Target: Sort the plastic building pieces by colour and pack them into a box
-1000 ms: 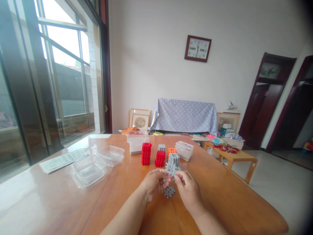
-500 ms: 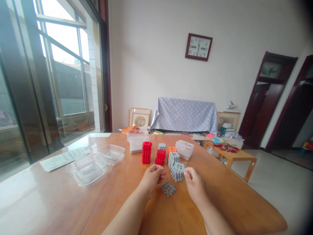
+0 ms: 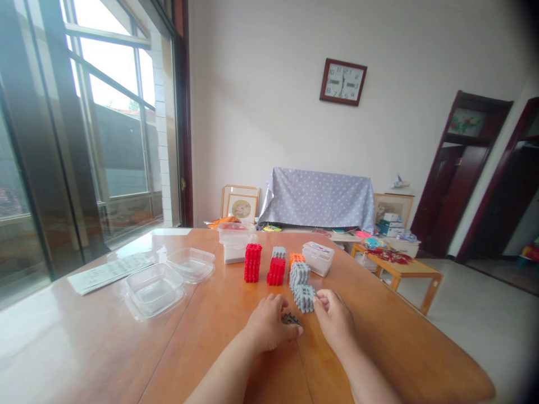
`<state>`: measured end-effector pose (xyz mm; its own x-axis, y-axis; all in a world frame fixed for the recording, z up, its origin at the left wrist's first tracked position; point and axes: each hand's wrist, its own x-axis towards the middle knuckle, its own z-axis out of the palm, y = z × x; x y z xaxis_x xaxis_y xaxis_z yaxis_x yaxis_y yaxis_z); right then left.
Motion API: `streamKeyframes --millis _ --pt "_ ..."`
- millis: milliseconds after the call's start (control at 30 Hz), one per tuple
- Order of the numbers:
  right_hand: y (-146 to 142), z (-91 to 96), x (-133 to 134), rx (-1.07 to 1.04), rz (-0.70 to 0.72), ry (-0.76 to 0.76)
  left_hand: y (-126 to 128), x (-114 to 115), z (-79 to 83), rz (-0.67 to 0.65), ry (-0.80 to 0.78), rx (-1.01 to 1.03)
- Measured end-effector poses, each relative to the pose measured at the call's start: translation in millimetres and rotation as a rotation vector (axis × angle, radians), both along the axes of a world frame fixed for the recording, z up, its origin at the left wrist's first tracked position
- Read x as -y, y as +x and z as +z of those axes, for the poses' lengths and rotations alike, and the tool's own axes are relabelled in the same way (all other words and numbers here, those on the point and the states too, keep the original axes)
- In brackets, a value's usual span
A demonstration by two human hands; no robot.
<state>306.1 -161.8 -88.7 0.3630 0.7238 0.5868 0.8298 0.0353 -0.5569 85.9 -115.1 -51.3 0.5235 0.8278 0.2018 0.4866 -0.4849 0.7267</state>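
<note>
My left hand [image 3: 269, 324] is curled round a dark grey building tile [image 3: 290, 318] with notched edges on the table. Its thumb and fingers are on either side of the tile and hide part of it. My right hand [image 3: 334, 314] is closed in a pinch at the right edge of the nearest stack of light grey building tiles [image 3: 304, 298]. Directly behind stands another light grey stack [image 3: 300, 273], then orange tiles [image 3: 297, 257]. A tall red stack [image 3: 252, 262] and a shorter red stack [image 3: 275, 271] stand to the left, with more grey tiles [image 3: 278, 253] behind the shorter one.
Clear plastic tubs [image 3: 154, 289] and a lid [image 3: 191, 265] lie on the wooden table [image 3: 219, 348] at the left, beside printed sheets [image 3: 110, 274]. A lidded box [image 3: 318, 259] is behind the stacks, and more containers [image 3: 236, 244] stand back left.
My left hand has come down and toward me onto the dark grey tile, which lay loose before. My right hand has moved slightly left against the light grey stack, whose top looks more even.
</note>
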Motion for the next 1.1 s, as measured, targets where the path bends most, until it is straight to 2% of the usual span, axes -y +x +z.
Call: streamKeyframes --millis 200,367,467,567,633,800,867,967,1100 --pt "2.5 -3.6 -3.7 0.045 0.043 0.020 1.2 5.5 3.4 -0.011 0.089 -0.135" --pt "1.1 -1.5 -2.4 0.004 -0.016 0.029 1.9 2.9 -1.0 -0.019 0.133 -0.161" --pt "-4.5 5.9 3.5 -0.030 -0.037 0.044 2.6 1.9 -2.0 -0.023 0.161 -0.116" --pt "-12.8 13.8 10.0 -0.030 0.007 0.097 5.5 2.1 -0.4 -0.019 0.149 0.044" --pt "-19.1 17.6 13.7 -0.022 0.057 0.141 7.8 3.1 2.9 -0.023 0.029 0.233" --pt "-34.2 22.5 18.7 -0.025 0.240 0.138 9.8 4.7 15.9 -0.097 -0.589 0.694" --pt "-38.5 23.6 19.0 -0.028 0.332 0.126 9.9 3.9 18.9 -0.148 -0.776 0.814" --pt "-41.6 24.4 18.5 -0.028 0.419 0.131 10.9 2.0 19.2 -0.177 -0.931 0.903" --pt "-40.6 23.6 18.9 -0.054 0.386 0.148 11.5 -0.6 18.0 -0.116 -0.981 0.924"
